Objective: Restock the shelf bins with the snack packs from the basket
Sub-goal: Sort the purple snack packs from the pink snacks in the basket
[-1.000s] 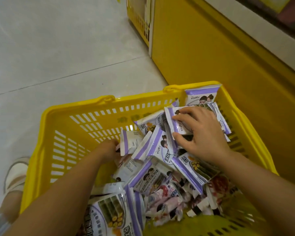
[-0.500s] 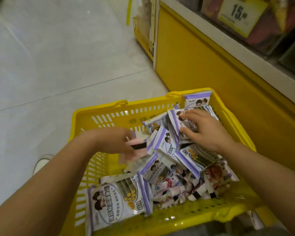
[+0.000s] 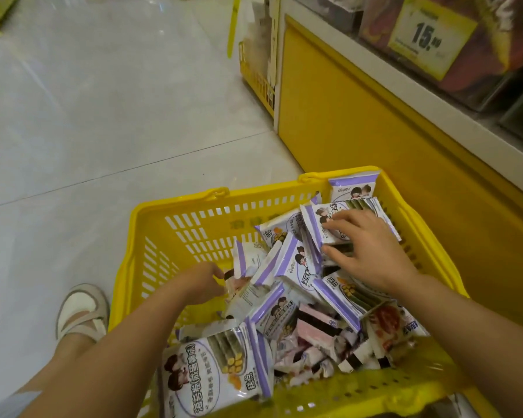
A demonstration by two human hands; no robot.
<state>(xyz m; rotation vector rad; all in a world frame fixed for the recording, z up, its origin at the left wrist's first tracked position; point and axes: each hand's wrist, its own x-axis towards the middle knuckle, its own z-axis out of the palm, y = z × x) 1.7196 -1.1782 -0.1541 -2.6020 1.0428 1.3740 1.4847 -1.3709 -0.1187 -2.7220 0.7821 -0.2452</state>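
Basket: a yellow basket point(image 3: 169, 206) with slotted walls stands on the pale tiled floor point(image 3: 103, 116), from 6 o'clock up to the middle of the view; its right side is near the yellow shelf base point(image 3: 360, 131).
Snack packs: the snack packs point(image 3: 287, 267) lie heaped loosely in the basket, mostly white with purple edges, piled toward its 3 o'clock side.
Far corner: one upright pack point(image 3: 352, 188) leans against the basket's wall at 1 o'clock.
Near corner: a large pack point(image 3: 212, 378) lies face up at the basket's 7 o'clock, its print readable.
Small packs: pink-and-dark small packs point(image 3: 314, 330) are jumbled at the basket's 5 o'clock, just beside a red-printed pack point(image 3: 387, 321).
Right hand: the right hand point(image 3: 372, 251) lies on the heap at 2 o'clock, fingers spread across the face of a stack of purple-edged packs point(image 3: 317, 218) and thumb against the stack's near edge, pinching it.
Left hand: the left hand point(image 3: 204, 283) reaches in at the basket's 9 o'clock, fingers curled over the edge of a pinkish pack point(image 3: 237, 285) at the foot of the heap.
Shelf bins: clear shelf bins point(image 3: 480, 70) sit above the base at 1 o'clock of the view, contents blurred, with a yellow price tag point(image 3: 429, 34) on the front.
Foot: a pale shoe point(image 3: 82, 312) rests on the floor at 8 o'clock, just left of the basket.
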